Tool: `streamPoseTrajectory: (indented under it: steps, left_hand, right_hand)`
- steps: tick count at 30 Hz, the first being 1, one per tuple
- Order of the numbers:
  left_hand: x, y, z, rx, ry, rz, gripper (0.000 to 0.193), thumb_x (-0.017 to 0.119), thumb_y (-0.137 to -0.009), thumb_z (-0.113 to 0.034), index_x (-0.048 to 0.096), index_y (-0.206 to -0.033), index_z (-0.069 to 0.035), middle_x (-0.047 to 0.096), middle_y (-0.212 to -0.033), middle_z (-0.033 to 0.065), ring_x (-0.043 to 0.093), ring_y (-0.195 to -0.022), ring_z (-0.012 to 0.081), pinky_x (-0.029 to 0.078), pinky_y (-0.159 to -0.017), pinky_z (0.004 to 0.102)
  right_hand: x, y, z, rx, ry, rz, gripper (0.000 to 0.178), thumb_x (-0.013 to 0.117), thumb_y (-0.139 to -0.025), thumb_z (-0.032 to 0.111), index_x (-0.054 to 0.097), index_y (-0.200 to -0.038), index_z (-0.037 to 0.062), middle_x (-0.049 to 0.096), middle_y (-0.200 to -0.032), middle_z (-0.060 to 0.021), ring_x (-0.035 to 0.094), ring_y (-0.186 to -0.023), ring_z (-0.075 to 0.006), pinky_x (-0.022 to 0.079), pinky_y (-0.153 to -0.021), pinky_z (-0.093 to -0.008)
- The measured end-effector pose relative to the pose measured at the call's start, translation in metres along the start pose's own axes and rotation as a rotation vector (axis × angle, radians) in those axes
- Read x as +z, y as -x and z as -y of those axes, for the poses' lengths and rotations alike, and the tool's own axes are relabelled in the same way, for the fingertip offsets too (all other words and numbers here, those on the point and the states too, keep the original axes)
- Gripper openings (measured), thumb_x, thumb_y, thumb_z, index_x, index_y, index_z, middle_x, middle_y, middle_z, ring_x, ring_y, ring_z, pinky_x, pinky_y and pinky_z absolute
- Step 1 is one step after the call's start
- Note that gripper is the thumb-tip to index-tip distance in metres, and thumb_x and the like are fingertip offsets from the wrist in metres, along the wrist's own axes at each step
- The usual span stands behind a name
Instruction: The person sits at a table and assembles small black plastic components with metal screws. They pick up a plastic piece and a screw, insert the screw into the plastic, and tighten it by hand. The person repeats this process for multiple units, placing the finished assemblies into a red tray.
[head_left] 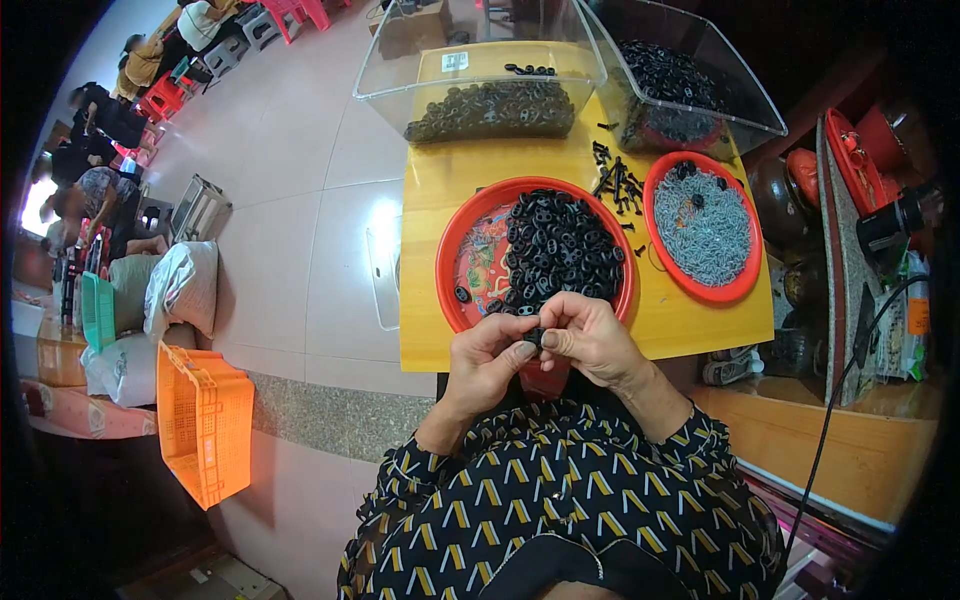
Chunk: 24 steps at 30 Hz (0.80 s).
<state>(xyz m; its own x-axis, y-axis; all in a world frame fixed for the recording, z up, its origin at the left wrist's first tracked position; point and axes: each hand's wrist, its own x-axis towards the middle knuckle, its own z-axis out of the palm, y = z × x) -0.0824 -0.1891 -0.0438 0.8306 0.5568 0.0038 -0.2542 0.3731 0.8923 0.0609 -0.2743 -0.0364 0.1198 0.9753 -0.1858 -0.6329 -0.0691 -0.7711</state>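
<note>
My left hand (487, 362) and my right hand (594, 343) meet at the near rim of a red round tray (449, 290). Both are closed, fingertips pinching one small black part (534, 338) between them; the fingers cover most of it. In the tray lies a heap of black oval plastic pieces with holes (562, 250), piled toward its right side, while a patterned bottom shows at the left. To the right, a second red tray (655, 245) holds many small silvery screws (703, 228) with a few black pieces on top.
Loose black pegs (622, 186) lie on the yellow table (420, 230) between the trays. Two clear bins (480, 95) of black parts stand at the back. An orange basket (205, 425) and sacks (183, 288) are on the left. A black cable (838, 400) hangs at right. People (100, 120) sit far left.
</note>
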Motion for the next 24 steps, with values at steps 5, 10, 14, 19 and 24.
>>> streamPoseTrajectory:
  steps: [5,10,14,19,24]
  left_hand:
    - [0.003,0.001,0.000,0.052,-0.122,-0.036,0.021,0.053,-0.081,0.003,0.054,-0.102,0.004,0.057,-0.088,0.0066,0.055,-0.080,0.0104,0.045,-0.071,0.0229]
    - [0.002,0.001,0.007,0.084,-0.278,-0.070,0.021,0.054,-0.079,0.003,0.055,-0.100,0.005,0.057,-0.088,0.0061,0.054,-0.081,0.0113,0.044,-0.071,0.0233]
    - [-0.001,-0.002,0.009,0.077,-0.201,-0.065,0.024,0.053,-0.081,0.002,0.053,-0.105,0.004,0.058,-0.090,0.0069,0.056,-0.082,0.0122,0.045,-0.073,0.0240]
    - [-0.005,-0.005,0.005,0.049,0.038,-0.055,0.028,0.051,-0.083,0.001,0.050,-0.111,0.003,0.059,-0.092,0.0083,0.057,-0.084,0.0133,0.048,-0.075,0.0256]
    - [-0.006,-0.002,0.009,0.050,-0.086,-0.062,0.032,0.053,-0.082,0.001,0.049,-0.113,0.003,0.058,-0.090,0.0062,0.055,-0.080,0.0109,0.046,-0.071,0.0233]
  right_hand:
    - [0.000,-0.001,0.004,0.018,0.020,0.030,0.014,0.062,-0.078,0.007,0.051,-0.085,0.0026,0.053,-0.073,-0.0012,0.056,-0.063,-0.0084,0.051,-0.056,-0.0207]
    - [-0.004,-0.006,-0.001,0.025,0.049,0.020,0.015,0.063,-0.078,0.008,0.051,-0.084,0.0028,0.055,-0.072,-0.0015,0.057,-0.062,-0.0088,0.050,-0.054,-0.0209]
    - [-0.005,-0.008,-0.004,0.035,-0.043,0.006,0.014,0.061,-0.079,0.009,0.052,-0.087,0.0028,0.056,-0.074,-0.0021,0.058,-0.063,-0.0098,0.051,-0.056,-0.0221]
    - [0.000,-0.006,0.010,0.096,-0.116,-0.002,0.014,0.059,-0.080,0.008,0.053,-0.091,0.0011,0.057,-0.077,-0.0037,0.058,-0.065,-0.0111,0.052,-0.058,-0.0233]
    - [0.002,-0.003,0.010,0.070,0.031,-0.029,0.012,0.057,-0.082,0.008,0.053,-0.088,-0.0008,0.057,-0.075,-0.0048,0.058,-0.064,-0.0103,0.051,-0.056,-0.0223]
